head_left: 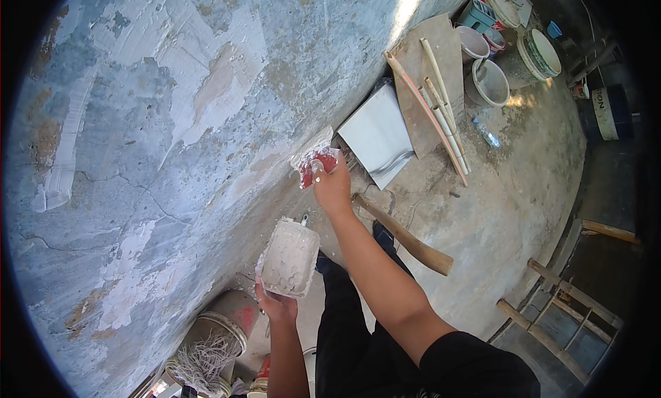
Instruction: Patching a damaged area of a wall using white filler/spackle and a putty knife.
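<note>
My right hand (330, 177) is closed on a red-handled, plaster-smeared scraper (313, 153), held low against or very near the patchy blue-grey wall (151, 136); I cannot tell if it touches. My left hand (275, 295) grips the lower end of a rectangular tray of grey-white plaster (289, 257), over my dark trousers. A small handle (304, 220) shows at the tray's upper edge; what it belongs to is unclear.
Along the wall lie a white panel (372, 136), a board with poles (427, 74) and several buckets (489, 81). A curved wooden piece (413, 239) and a bottle (485, 131) are on the floor. A wooden ladder (551, 329) is at right; a mop bucket (210, 329) below.
</note>
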`<state>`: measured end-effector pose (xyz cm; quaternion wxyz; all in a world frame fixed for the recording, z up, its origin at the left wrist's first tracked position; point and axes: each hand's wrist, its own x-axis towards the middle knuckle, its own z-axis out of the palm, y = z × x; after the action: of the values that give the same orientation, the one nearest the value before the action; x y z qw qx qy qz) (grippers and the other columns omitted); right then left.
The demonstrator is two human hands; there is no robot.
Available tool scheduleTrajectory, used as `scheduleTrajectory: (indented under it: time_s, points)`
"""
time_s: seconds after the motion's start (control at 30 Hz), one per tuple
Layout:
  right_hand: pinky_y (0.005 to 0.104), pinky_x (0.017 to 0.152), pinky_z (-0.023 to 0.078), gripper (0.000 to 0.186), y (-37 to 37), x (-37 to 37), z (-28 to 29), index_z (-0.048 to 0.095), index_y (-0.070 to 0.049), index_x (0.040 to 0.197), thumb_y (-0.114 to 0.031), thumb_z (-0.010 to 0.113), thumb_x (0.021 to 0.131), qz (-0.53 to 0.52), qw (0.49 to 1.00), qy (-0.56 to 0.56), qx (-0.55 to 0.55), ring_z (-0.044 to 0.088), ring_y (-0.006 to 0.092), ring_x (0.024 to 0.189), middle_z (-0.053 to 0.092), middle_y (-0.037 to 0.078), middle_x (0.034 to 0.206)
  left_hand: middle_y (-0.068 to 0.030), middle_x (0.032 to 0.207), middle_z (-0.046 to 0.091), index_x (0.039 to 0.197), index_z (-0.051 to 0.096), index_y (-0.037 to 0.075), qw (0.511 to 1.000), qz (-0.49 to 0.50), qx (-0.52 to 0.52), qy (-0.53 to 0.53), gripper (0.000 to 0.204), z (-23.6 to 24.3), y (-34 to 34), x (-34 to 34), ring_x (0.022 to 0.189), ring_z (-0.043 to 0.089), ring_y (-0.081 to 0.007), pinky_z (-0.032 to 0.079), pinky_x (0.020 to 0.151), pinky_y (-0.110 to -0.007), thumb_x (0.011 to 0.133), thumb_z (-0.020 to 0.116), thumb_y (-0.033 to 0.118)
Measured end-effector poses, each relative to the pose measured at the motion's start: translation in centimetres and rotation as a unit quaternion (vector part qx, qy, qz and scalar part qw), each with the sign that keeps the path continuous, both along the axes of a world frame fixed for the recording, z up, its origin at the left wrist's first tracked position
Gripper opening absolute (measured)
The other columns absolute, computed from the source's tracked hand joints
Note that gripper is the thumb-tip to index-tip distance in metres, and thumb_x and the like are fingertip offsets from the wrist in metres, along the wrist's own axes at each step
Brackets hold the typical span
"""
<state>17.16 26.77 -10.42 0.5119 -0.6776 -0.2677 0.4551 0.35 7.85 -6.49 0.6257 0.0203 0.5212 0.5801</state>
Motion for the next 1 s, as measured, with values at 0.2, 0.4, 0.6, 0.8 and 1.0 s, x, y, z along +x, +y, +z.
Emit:
scheduleTrajectory:
  time_s: [0.2,0.4,0.6,0.8,1.0]
  points:
    - [0.0380,0.085,0.049,0.044,-1.4,-0.3,3.8,0.047,0.008,0.122,-0.001,0.059,0.081,-0.011,0.996,0.085,0.039,0.065,0.0323,0.098,0.065,0.023,0.106,-0.0158,0.140,0.047,0.139,0.040,0.001,1.000,0.007,-0.001,-0.001,0.066,0.0,-0.7,-0.7,0.129,0.046,-0.0335,0.036,0.108,-0.045,0.093,0.040,0.048]
    - [0.0402,0.082,0.050,0.036,-1.9,2.0,0.3,0.050,0.005,0.114,-0.001,0.058,0.080,-0.047,0.999,-0.010,-0.010,0.065,0.0346,0.095,0.066,0.023,0.101,-0.0159,0.140,0.047,0.139,0.040,0.000,0.999,0.032,-0.032,0.007,0.066,-0.1,-0.8,-0.6,0.128,0.046,-0.0336,0.037,0.108,-0.045,0.093,0.040,0.048]
    - [0.0420,0.082,0.048,0.031,0.4,0.6,0.3,0.052,0.001,0.108,-0.001,0.059,0.077,0.006,0.998,-0.048,-0.027,0.064,0.0376,0.094,0.065,0.021,0.098,-0.0157,0.140,0.046,0.140,0.040,0.001,1.000,0.009,-0.008,0.000,0.066,-0.4,-1.0,-0.4,0.129,0.046,-0.0337,0.036,0.108,-0.046,0.094,0.039,0.048]
    - [0.0295,0.081,0.048,0.031,-0.8,1.0,4.4,0.052,0.001,0.115,0.004,0.057,0.085,0.039,0.995,0.076,0.056,0.061,0.0166,0.091,0.064,0.010,0.100,-0.0160,0.142,0.045,0.140,0.039,0.001,1.000,-0.001,-0.004,0.004,0.065,0.1,-0.9,-0.2,0.130,0.045,-0.0339,0.036,0.108,-0.046,0.094,0.038,0.047]
    - [0.0338,0.080,0.050,0.031,-2.3,3.5,2.4,0.053,0.002,0.112,0.003,0.056,0.081,-0.093,0.988,0.125,0.009,0.065,0.0238,0.090,0.066,0.014,0.098,-0.0160,0.143,0.043,0.141,0.038,0.001,1.000,0.004,-0.008,0.004,0.066,-0.1,-1.0,-0.2,0.131,0.043,-0.0344,0.035,0.109,-0.046,0.094,0.038,0.047]
